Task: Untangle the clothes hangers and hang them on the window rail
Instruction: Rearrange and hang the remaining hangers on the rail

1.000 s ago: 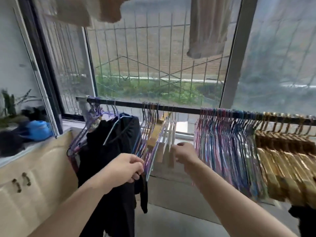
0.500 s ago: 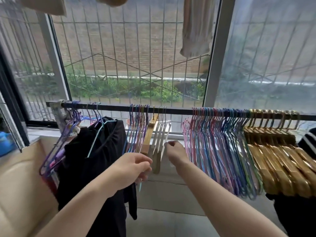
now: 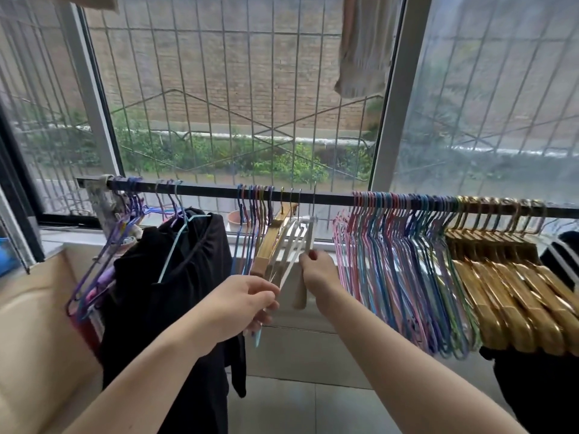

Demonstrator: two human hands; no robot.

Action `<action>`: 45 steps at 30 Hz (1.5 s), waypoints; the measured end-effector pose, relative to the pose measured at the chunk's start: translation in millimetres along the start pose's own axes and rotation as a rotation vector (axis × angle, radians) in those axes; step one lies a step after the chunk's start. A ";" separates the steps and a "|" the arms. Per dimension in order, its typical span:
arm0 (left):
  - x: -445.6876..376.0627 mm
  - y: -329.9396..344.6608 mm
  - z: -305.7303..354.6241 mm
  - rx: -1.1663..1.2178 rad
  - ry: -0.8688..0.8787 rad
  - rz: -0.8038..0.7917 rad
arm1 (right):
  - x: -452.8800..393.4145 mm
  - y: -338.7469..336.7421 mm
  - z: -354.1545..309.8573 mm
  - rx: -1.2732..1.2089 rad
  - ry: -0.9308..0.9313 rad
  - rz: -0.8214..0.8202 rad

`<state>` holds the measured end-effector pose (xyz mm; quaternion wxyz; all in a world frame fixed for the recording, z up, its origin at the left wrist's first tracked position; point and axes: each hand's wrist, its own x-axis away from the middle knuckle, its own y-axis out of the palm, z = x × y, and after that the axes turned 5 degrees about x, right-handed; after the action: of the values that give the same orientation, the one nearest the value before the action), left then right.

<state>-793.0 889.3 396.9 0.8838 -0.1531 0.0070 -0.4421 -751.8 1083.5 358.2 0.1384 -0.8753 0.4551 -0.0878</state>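
1. One long black window rail (image 3: 329, 198) runs the whole width of the shot, in front of the barred window (image 3: 219, 89), and everything hangs from it.
2. Big black garment (image 3: 169, 292) hangs near the rail's left end on a pale blue wire hanger, with a splayed bunch of purple hangers (image 3: 103, 261) just beside it at the very end.
3. Over on the rail's right half, a thick pack of pastel wire hangers (image 3: 391, 270) sits shoulder to shoulder, and right beside it a row of golden wooden hangers (image 3: 501, 292) reaches toward the right end.
4. Middle of the rail, well apart from the pastel pack: a small cluster of coloured wire hangers (image 3: 250, 233), one tan wooden hanger (image 3: 269, 242) tilted on its hook, and a few white hangers (image 3: 297, 242) fanned out just to its right.
5. Left hand (image 3: 238, 308) is below that middle cluster, its grip closed: fingers pinched round thin hanger wires, a pale blue tip poking out beneath the fist.
6. Right hand (image 3: 319, 274) is up at the white hangers, grip narrow, fingertips pinching the lower arm of one white hanger that sits on the rail.
7. Small detail: a terracotta pot (image 3: 235, 219) sits on the sill behind the coloured hooks.
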 end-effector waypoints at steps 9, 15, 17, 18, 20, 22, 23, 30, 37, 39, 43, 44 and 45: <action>-18.2 25.1 15.0 -0.333 0.144 0.060 | 96.5 -72.9 18.7 -0.126 -0.078 0.035; -66.3 45.6 38.1 -0.909 0.219 0.263 | 137.0 -115.2 32.7 -0.331 0.033 -0.062; -87.8 53.0 41.7 -1.065 0.156 0.249 | 137.9 -120.2 32.9 -0.345 0.035 -0.061; -97.7 55.5 41.2 -1.135 0.116 0.250 | 138.0 -121.3 32.3 -0.343 0.035 -0.057; -114.6 58.5 39.4 -1.193 0.043 0.259 | 137.7 -122.5 30.7 -0.341 0.034 -0.049; -124.7 61.2 36.9 -1.197 -0.025 0.247 | 138.5 -122.8 29.8 -0.344 0.029 -0.048; -127.9 63.0 35.5 -1.204 -0.053 0.236 | 139.5 -122.6 29.0 -0.344 0.026 -0.050; -129.6 79.3 26.9 -1.399 -0.025 0.249 | 140.5 -121.5 24.1 -0.329 0.012 -0.050; -126.3 69.9 25.8 -1.341 0.037 0.270 | 137.7 -122.1 23.7 -0.333 0.008 -0.050; -122.2 65.9 28.7 -1.123 0.074 0.287 | 136.7 -121.9 24.7 -0.329 0.007 -0.044; -106.6 69.6 29.1 -0.757 0.112 0.344 | 132.0 -120.8 26.1 -0.326 0.007 -0.043; -101.5 73.7 29.1 -0.699 0.132 0.355 | 130.6 -120.4 26.7 -0.325 0.008 -0.044; -96.8 78.3 29.7 -0.630 0.147 0.358 | 129.3 -119.8 27.2 -0.325 0.010 -0.043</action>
<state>-786.6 1017.0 391.6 0.8537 -0.3819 0.2331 -0.2665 -577.9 1047.4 374.7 -0.0091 -0.8953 0.4448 -0.0202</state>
